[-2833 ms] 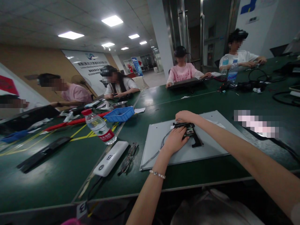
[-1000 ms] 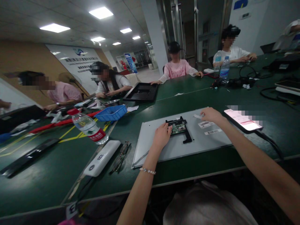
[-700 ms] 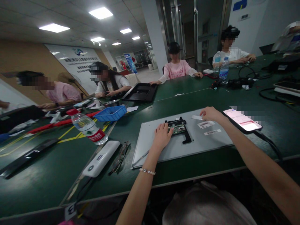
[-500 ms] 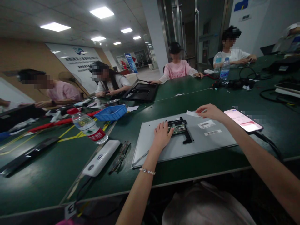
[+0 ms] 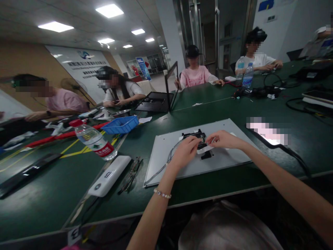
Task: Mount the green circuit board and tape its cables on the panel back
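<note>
A flat grey-white panel (image 5: 161, 156) lies on the green table, with a black bracket (image 5: 207, 155) and circuit board on it. My right hand (image 5: 221, 140) pinches a thin white strip (image 5: 203, 150) that hangs over the bracket's near side. At the left edge of the board, my left hand (image 5: 185, 151) has its fingers bent and pressed together; whatever lies under their tips is hidden. Grey cables (image 5: 170, 155) run beside my left wrist across the panel. Both hands cover much of the board.
A lit phone (image 5: 267, 133) with a cable is to the right. On the left are a water bottle (image 5: 97, 144), a white power bank (image 5: 110, 176), glasses (image 5: 130, 175) and a blue tray (image 5: 121, 125). Several people sit around the table; one holds up a black frame (image 5: 169, 86).
My right hand has brought the white strip left and down from the panel's far right to the board. My left fingers have closed up. Across the table, a black frame has been lifted upright.
</note>
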{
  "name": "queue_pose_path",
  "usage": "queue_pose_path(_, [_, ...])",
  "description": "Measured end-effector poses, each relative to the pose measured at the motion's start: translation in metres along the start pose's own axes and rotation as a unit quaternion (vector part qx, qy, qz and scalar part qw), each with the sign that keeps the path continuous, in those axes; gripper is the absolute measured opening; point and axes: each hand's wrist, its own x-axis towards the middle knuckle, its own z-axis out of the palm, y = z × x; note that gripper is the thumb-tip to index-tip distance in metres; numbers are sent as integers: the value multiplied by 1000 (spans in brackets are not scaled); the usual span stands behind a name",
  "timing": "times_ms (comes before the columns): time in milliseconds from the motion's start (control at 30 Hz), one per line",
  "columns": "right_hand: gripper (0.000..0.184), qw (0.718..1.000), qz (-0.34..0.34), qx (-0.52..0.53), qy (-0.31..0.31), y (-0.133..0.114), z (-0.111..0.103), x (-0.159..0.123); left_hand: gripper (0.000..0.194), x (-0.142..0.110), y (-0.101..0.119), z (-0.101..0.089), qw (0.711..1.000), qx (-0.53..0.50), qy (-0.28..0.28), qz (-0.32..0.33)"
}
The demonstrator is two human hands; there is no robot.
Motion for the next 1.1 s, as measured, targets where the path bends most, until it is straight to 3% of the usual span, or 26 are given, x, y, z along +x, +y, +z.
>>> queue_pose_path(100, [28,1000,6,-16,2,-1,1,-1,34,0,9,7,997,-18,-76,26])
queue_pose_path(267, [30,997,14,-75,19,-3,0,-3,35,1,15,10,992,-4,-125,29])
queue_pose_path(400, [25,986,2,-160,38,-3,-3,-5,36,1,15,9,991,6,-131,25])
queue_pose_path(500, [17,982,2,-186,14,-4,-5,-7,38,2,15,8,991,4,-135,24])
queue_pose_path(667, [17,984,38,-169,-37,-1,-8,-7,41,4,18,7,989,7,-147,12])
queue_pose_path(967, [25,989,72,-128,6,1,-13,-6,39,4,16,7,989,16,-145,20])
queue_pose_path(1100, [30,991,77,-106,-12,-3,-11,-8,38,3,15,8,988,21,-148,24])
